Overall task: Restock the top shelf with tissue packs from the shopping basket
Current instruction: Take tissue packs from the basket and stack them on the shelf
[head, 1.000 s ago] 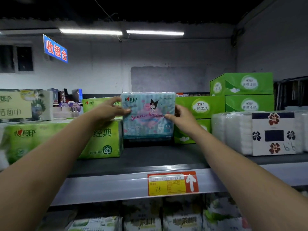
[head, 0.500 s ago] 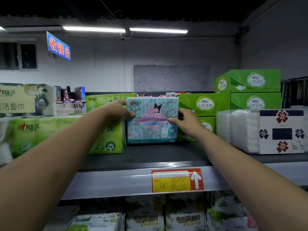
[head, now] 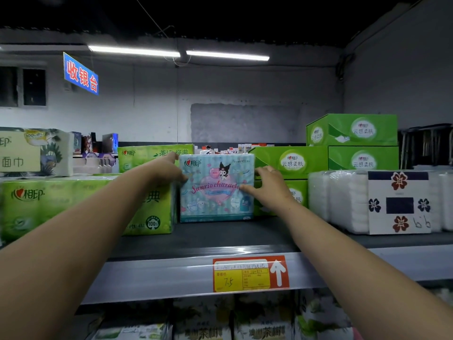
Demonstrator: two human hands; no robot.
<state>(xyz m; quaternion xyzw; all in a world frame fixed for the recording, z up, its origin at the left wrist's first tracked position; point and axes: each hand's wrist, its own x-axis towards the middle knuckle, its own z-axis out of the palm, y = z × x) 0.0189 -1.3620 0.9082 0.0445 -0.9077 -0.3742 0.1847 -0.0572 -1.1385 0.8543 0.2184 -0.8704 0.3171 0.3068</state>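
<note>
- Now the tissue pack (head: pixel 217 190) stands upright on the top shelf (head: pixel 220 238), at 12 o'clock from me, printed face toward me.
- My left hand (head: pixel 166 169) grasps its upper left corner, fingers over the top and thumb on the front. My right hand (head: pixel 269 190) grasps the right edge, thumb on the front face and fingers bent round the side.
- Its long side runs from 9 to 3 o'clock, between my two hands, and neither hand looks nearer than the other.
- At 9 o'clock the green packs (head: pixel 147 204) sit just beside it. At 3 o'clock the green boxes (head: pixel 291 163) sit close behind my right hand. The white pack (head: pixel 367 200) lies further toward 3, apart.
- Bare shelf lies at 6 o'clock, down to the price tag (head: pixel 250 274) on the lip.
- I judge the next move is to let go and draw back toward 6. Fingers squeezed against the neighbours could drag the pack forward or tip it.
- I cannot see the shopping basket.
</note>
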